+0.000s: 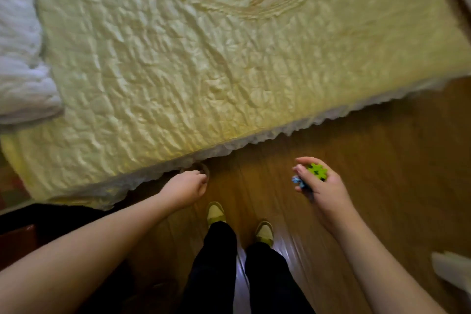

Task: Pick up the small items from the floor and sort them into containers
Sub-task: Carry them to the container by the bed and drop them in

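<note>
A wooden floor of warm brown planks (382, 160) fills the near and right part of the view, its boards running away from the person, with a pale sheen of reflected light between the feet. Across the far and left side stretches a bed covered by a pale yellow quilted bedspread (165, 58) with a puckered, stitched surface and a faint curved pattern near the far edge. Its near edge ends in a white scalloped frill (267, 132) that hangs over the floor and runs diagonally from near left to far right. At the far left a white padded duvet or pillow (20, 53) lies on the bed. Something pale and blurred (451, 270) sits at the near right edge on the floor; what it is cannot be told. A dark patch and a reddish-brown surface (15, 242) show at the near left.

The person stands close to the bed in dark trousers (216, 262) and light olive-and-cream shoes (216, 213), toes pointing toward the frill.

The left hand (186, 188) hangs just at the bed's edge with its fingers curled under; whether it holds anything cannot be told. The right hand (321, 186) is raised over the floor to the right, palm up, fingers curled round a bright green gear-shaped plastic piece (316, 172), with a small blue toy piece (298, 181) pinched at the fingertips beside it
</note>
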Demonstrator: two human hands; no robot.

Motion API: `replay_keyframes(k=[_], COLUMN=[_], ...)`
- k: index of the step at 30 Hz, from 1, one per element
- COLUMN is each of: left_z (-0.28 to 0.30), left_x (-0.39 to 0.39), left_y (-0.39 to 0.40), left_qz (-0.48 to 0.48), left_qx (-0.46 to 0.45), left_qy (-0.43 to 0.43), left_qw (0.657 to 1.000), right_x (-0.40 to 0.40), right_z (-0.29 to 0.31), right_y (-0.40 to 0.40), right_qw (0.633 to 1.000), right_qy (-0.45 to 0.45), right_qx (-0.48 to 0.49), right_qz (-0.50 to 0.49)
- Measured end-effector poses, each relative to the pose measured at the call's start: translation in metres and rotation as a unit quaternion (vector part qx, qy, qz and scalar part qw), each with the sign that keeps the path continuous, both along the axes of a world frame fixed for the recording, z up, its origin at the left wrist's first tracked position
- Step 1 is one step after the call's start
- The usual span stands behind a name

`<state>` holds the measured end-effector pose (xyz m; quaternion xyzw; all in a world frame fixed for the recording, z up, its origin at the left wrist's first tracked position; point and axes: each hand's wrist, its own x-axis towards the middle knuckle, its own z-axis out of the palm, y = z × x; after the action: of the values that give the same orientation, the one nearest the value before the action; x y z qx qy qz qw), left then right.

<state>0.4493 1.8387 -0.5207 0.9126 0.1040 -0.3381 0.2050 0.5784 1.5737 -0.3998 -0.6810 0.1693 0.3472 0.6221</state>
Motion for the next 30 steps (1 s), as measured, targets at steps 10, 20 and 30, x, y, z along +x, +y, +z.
replay_keyframes(k=[10, 20, 30], left_z=[0.130, 0.244, 0.278], left_x=[0.065, 0.082, 0.061], left_y=[-0.105, -0.332, -0.520], left_qz=[-0.181, -0.377, -0.501], left_qx=[0.011, 0.013, 0.025], left_qy=[-0.138, -0.210, -0.196], left_qw=[0.974, 0.902, 0.842], right_x=[-0.026, -0.085, -0.153], right_z=[0.088, 0.131, 0.154], right_y=[-0.094, -0.279, -0.461], right_qw=[0.992, 0.961, 0.893], right_qy=[-0.044, -0.060, -0.061], right_qx=[0.002, -0.032, 0.013], right_qz=[-0.118, -0.268, -0.445])
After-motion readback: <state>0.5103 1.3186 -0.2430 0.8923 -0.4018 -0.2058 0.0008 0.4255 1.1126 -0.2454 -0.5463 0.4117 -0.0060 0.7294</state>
